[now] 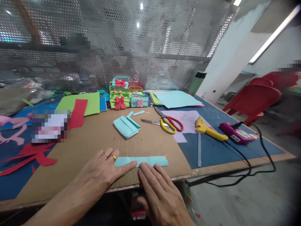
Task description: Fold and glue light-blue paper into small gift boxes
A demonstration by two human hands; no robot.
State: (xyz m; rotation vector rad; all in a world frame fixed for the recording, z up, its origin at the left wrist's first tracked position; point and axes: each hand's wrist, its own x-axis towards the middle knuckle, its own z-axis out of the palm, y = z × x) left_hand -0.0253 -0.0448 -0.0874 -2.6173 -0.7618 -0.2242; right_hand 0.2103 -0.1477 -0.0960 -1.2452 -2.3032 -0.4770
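Strip (145, 160) lies flat near the cardboard's (94, 135) near edge, seemingly steadied by both hands: left hand (104, 167), spread open, touches its left end and near edge; right hand (162, 191), fingers extended, presses there too, neither grasping. Pouch (125, 127) sits farther off; scissors (162, 124) and glue gun (208, 130) lie right, probably for easy reach

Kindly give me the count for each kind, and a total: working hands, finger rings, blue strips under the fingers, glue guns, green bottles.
Hands (left hand, right hand): 2
Gold rings: 2
Blue strip under the fingers: 1
Yellow glue gun: 1
Green bottle: 1
Total: 7
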